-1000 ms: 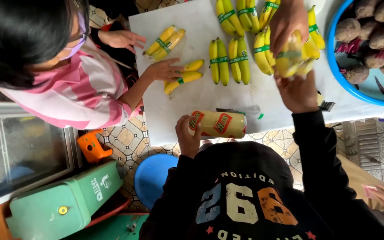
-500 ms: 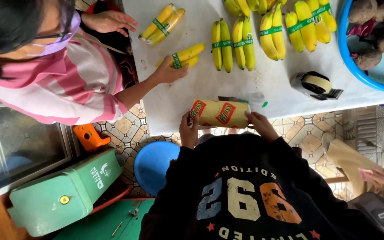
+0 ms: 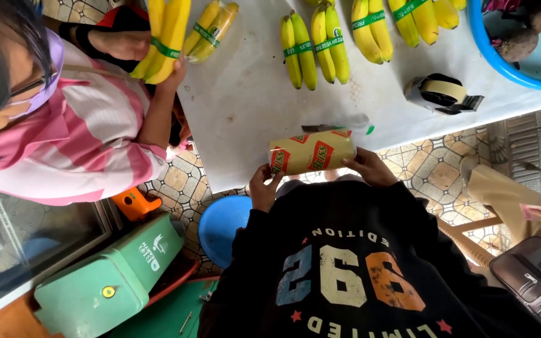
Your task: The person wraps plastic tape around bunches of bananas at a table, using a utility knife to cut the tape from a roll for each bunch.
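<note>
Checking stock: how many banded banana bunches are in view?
5, maybe more beyond the frame: one in the co-worker's hands, four on the table: left, middle, two cropped at top.

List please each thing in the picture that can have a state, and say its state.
roll of cling film: held level at both ends, over the table edge.
left hand: grips the roll's left end.
right hand: grips the roll's right end.
tape dispenser: lying on the white table, untouched.
banded banana bunch: lying flat on the table.
co-worker's banana bunch: held up in a hand.
blue basin: holds dark roots.
</note>
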